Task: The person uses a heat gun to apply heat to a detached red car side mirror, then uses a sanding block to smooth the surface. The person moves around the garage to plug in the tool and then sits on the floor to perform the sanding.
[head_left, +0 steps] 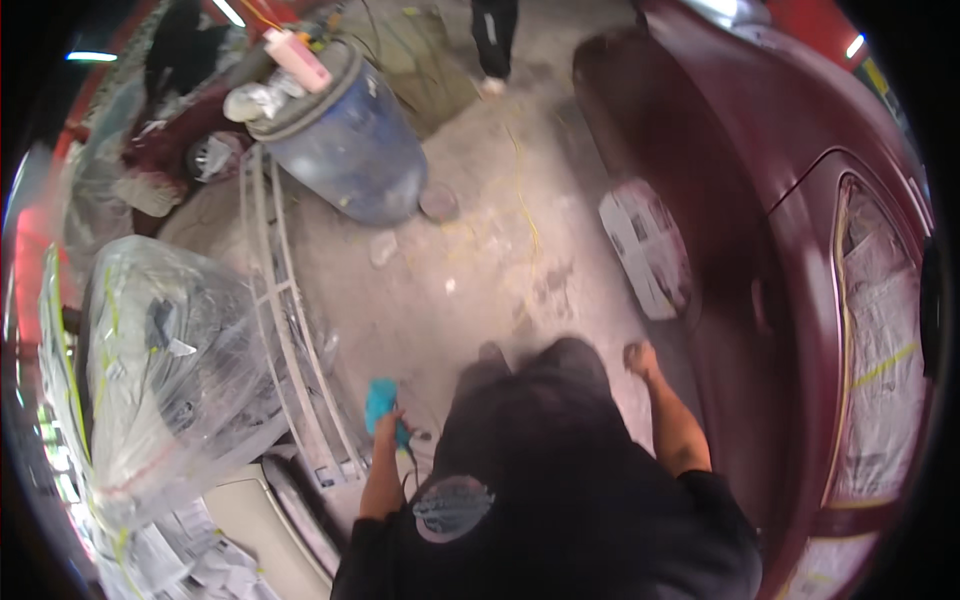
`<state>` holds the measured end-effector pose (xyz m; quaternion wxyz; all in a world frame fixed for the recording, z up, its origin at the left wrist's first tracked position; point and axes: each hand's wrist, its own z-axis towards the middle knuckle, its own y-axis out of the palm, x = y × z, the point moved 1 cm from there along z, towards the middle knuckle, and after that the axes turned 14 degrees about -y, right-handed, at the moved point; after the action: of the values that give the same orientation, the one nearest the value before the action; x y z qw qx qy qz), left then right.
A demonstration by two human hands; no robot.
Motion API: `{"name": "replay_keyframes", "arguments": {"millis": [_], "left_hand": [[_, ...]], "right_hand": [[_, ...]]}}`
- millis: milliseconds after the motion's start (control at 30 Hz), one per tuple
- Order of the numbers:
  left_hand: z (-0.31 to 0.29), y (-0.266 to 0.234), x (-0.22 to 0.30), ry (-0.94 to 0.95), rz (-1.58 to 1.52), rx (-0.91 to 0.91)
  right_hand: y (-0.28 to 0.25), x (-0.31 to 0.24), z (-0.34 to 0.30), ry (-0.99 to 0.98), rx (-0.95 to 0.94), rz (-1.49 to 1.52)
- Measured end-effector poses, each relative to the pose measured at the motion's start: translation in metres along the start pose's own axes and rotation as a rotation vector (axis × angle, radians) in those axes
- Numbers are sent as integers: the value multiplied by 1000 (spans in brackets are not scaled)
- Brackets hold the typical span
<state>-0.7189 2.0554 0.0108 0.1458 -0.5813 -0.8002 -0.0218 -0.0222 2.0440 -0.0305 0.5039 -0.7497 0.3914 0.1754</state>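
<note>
At near left, a teal, elongated object [380, 398], long axis near-to-far, is clamped in the left hand [389, 424]; the right hand [641, 358], seemingly curled empty, is placed well apart.

"Where is the light coming from?"
"Narrow white lamps [91, 57] are glowing near the upper rim, and the pale floor [470, 280] is looking fairly bright."
"Any glare?"
"A white patch [715, 7] is flaring at top right, the dark red car body [790, 120] is giving off soft sheen, and the black shirt [590, 500] is swallowing detail."
"Sharpness?"
"The left hand [391, 419] and its turquoise item [380, 398] are blurring; straight edges are bowing toward black corners."
</note>
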Motion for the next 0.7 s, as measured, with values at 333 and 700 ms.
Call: {"name": "replay_keyframes", "arguments": {"millis": [333, 700], "left_hand": [[35, 215, 170, 74, 426, -156], [-5, 390, 318, 78, 160, -111]], "right_hand": [[-47, -61, 131, 26, -29, 327], [-217, 38, 507, -116, 59, 670]]}}
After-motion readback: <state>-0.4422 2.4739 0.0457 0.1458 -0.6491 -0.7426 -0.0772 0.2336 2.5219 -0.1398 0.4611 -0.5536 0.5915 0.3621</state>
